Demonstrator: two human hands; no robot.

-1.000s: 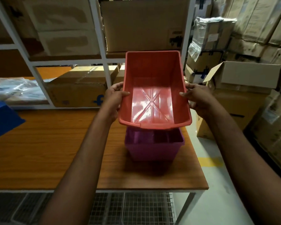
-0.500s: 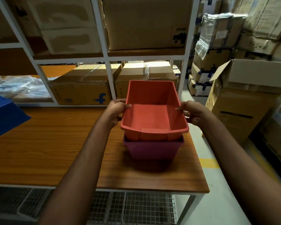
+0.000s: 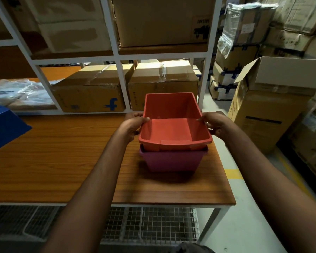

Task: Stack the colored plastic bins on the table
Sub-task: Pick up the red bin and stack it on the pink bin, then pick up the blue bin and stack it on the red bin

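A red plastic bin (image 3: 171, 128) sits nested in a purple bin (image 3: 171, 160) near the right end of the wooden table (image 3: 62, 161). My left hand (image 3: 133, 125) grips the red bin's left rim, thumb over the edge. My right hand (image 3: 214, 123) grips its right rim the same way. Only the purple bin's front wall and rim show below the red one. A blue bin (image 3: 4, 128) lies at the table's far left, partly cut off by the frame.
A white metal shelf (image 3: 120, 55) with cardboard boxes (image 3: 91, 92) stands right behind the table. Stacked cartons (image 3: 268, 110) fill the floor to the right. Wire mesh (image 3: 144, 225) lies under the table. The table's right edge runs just past the bins.
The red bin came down from a tilted, raised position and now sits level inside the purple bin. Both hands stayed on its rims and moved down with it.
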